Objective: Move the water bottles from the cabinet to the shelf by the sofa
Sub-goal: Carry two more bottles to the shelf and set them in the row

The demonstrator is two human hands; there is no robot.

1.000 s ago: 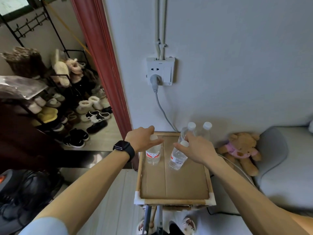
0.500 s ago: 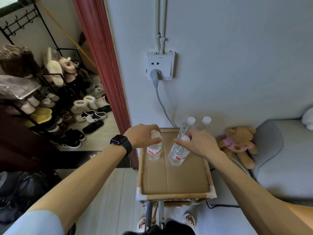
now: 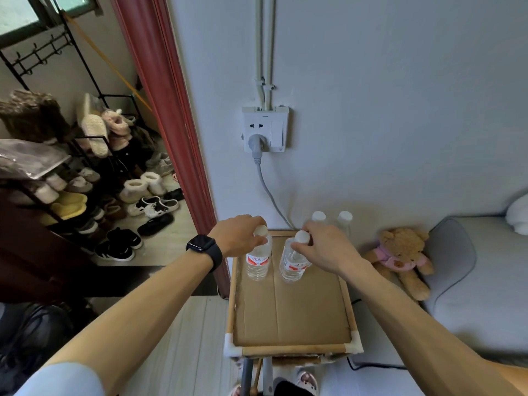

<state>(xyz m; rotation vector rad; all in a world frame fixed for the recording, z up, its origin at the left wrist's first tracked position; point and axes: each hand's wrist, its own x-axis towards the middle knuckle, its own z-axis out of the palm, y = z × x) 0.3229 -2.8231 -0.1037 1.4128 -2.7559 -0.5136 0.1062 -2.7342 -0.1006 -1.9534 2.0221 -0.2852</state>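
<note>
Left bottle (image 3: 258,260), right bottle (image 3: 293,264): clear glossy plastic, ribbed low down, white matt caps, red-white labels. Shelf (image 3: 294,350): light wood rails, white plastic corner joints (image 3: 233,345), matt brown creased cardboard (image 3: 291,310) top. Teddy bear (image 3: 400,258): fuzzy tan plush, pink cloth top. Sofa (image 3: 485,281): grey matt cloth. Socket (image 3: 265,130): smooth white plastic.

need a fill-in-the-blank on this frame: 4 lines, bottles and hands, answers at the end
1. The left hand holds the left bottle just under its white ___.
2. The right hand holds the right bottle; the back bottles behind it number ___.
3. The smartwatch is on the ___ wrist.
4. The teddy bear wears a ___ shirt.
Missing words: cap; two; left; pink.
</note>
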